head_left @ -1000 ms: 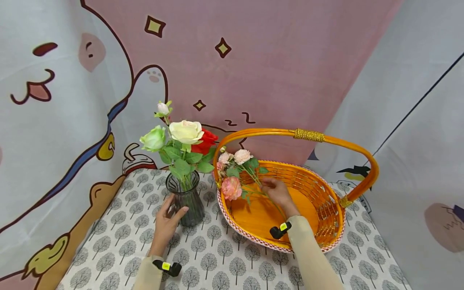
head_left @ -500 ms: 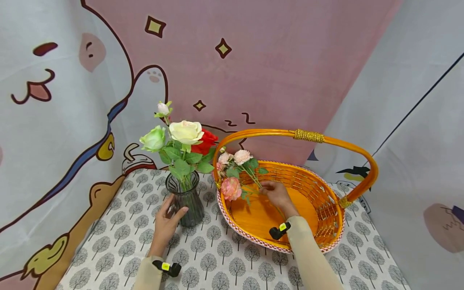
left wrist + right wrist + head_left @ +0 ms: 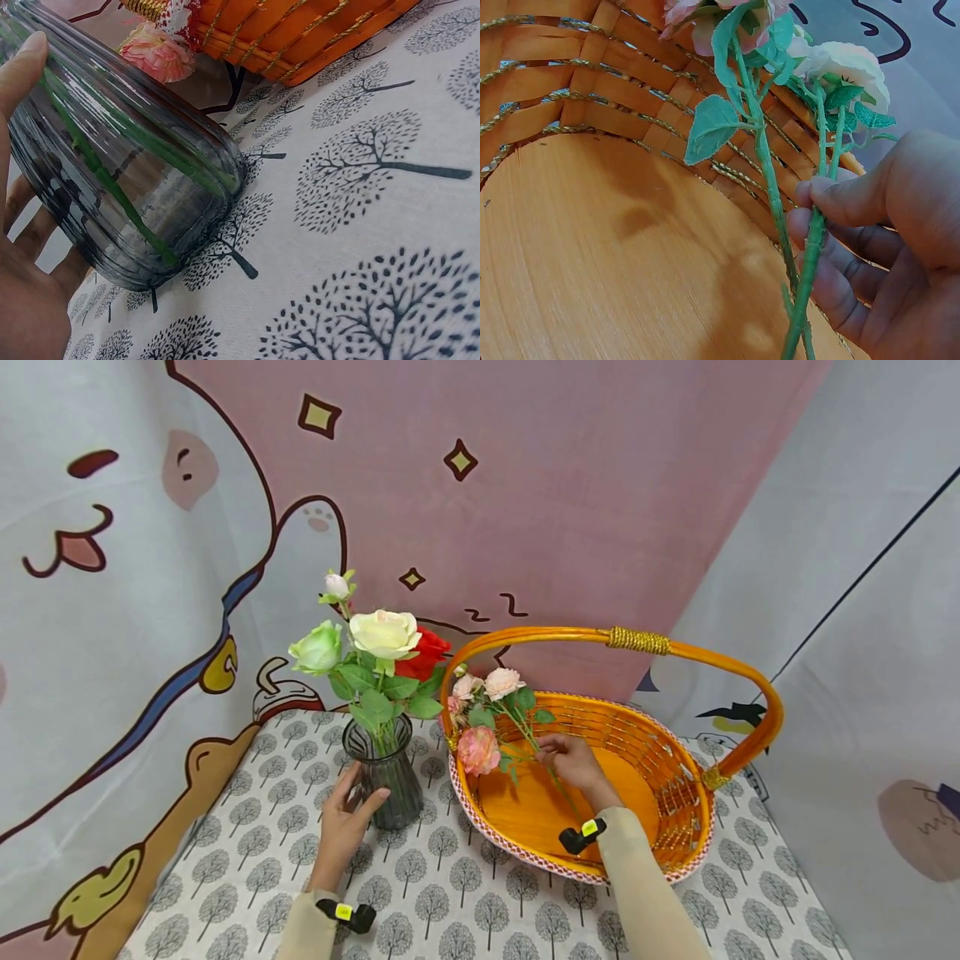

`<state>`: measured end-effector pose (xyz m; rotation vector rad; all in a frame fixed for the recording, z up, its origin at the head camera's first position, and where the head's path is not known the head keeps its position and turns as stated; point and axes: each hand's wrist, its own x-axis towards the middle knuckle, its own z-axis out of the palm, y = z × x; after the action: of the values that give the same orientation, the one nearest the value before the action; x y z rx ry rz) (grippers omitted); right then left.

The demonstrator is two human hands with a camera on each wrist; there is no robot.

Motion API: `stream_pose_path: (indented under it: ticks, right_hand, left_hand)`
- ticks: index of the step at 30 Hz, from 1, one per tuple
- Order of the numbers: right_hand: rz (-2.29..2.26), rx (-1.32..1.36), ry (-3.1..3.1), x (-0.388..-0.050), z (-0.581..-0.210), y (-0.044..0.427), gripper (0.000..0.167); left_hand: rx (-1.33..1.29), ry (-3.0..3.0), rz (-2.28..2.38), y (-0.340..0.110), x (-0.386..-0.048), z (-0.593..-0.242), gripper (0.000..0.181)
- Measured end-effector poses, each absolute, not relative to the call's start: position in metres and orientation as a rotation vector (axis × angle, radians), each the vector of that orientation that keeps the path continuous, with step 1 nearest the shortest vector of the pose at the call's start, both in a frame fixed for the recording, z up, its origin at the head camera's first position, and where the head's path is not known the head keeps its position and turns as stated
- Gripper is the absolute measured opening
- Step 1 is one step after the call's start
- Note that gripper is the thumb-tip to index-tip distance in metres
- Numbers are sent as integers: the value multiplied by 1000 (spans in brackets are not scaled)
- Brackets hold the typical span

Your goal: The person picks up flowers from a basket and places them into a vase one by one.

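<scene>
My left hand [image 3: 347, 822] holds the side of a grey glass vase [image 3: 396, 793], thumb in front and fingers behind. Green stems show through the glass [image 3: 127, 165] in the left wrist view. Above its rim rise a cream rose [image 3: 386, 633], a pale green rose [image 3: 317, 647], a red bloom [image 3: 423, 653] and a small bud [image 3: 337, 585]. Inside the basket's hollow, my right hand [image 3: 573, 764] pinches a green stem [image 3: 810, 262] between thumb and fingers. Pale pink blooms [image 3: 502, 684] top it. Another stem [image 3: 769, 169] with a deeper pink bloom [image 3: 478, 750] runs alongside.
The orange woven basket [image 3: 678, 814] stands right of the vase, its tall arched handle [image 3: 720, 667] spanning over it. Both sit on a tree-print tablecloth [image 3: 435, 902]. A cartoon-printed curtain [image 3: 585, 510] hangs behind the table.
The right hand's fingers have shifted slightly along the stem, and its lower end has swung a little left. The left hand and vase have stayed in place.
</scene>
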<state>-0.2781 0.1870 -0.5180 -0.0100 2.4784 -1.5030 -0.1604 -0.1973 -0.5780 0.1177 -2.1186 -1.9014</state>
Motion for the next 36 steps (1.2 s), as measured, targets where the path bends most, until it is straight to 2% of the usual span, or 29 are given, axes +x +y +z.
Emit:
stream_pose_path:
  ticks: [36]
  right_hand:
    - [-1714, 8, 2398, -281, -517, 190, 30]
  left_hand:
    - [124, -2139, -1903, -199, -160, -580, 80]
